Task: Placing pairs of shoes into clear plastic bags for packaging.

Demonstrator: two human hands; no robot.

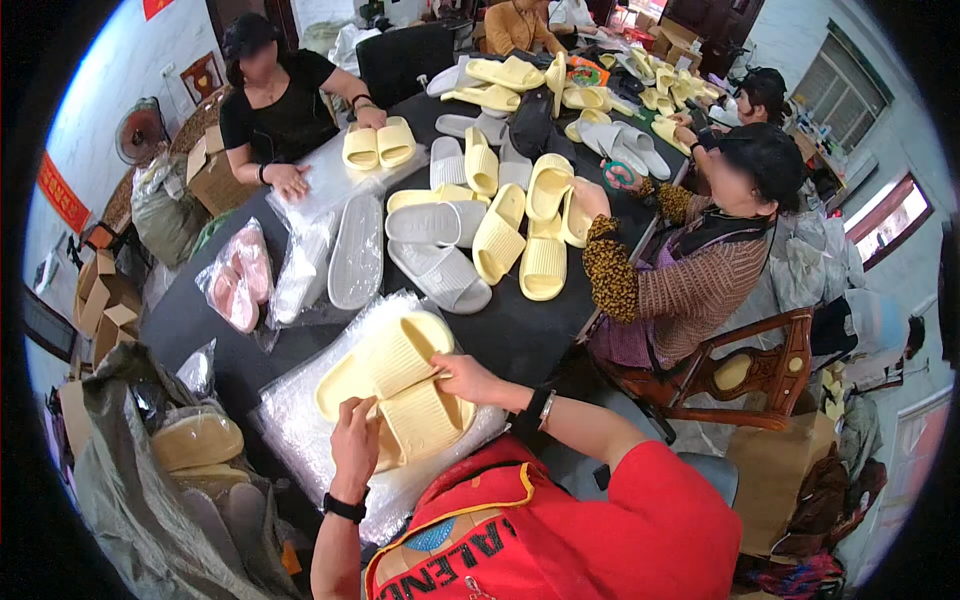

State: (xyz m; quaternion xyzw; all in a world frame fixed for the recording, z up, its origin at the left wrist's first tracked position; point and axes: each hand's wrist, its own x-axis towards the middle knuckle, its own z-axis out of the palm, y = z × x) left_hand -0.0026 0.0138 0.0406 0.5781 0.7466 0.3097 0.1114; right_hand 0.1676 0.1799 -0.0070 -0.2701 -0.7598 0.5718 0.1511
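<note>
My left hand (355, 440) and my right hand (468, 380) hold a pair of pale yellow slippers (395, 385) stacked crosswise, soles up. The pair rests on a stack of clear plastic bags (300, 420) at the near edge of the dark table (520, 330). The left hand grips the near end of the lower slipper; the right hand's fingers press on the upper slipper's edge.
Many loose yellow and grey slippers (480, 220) cover the table's middle. Bagged pink slippers (238, 275) and bagged grey ones (355, 250) lie to the left. A sack of packed slippers (195, 445) stands at lower left. Other people sit around the table; a wooden chair (760, 375) is at right.
</note>
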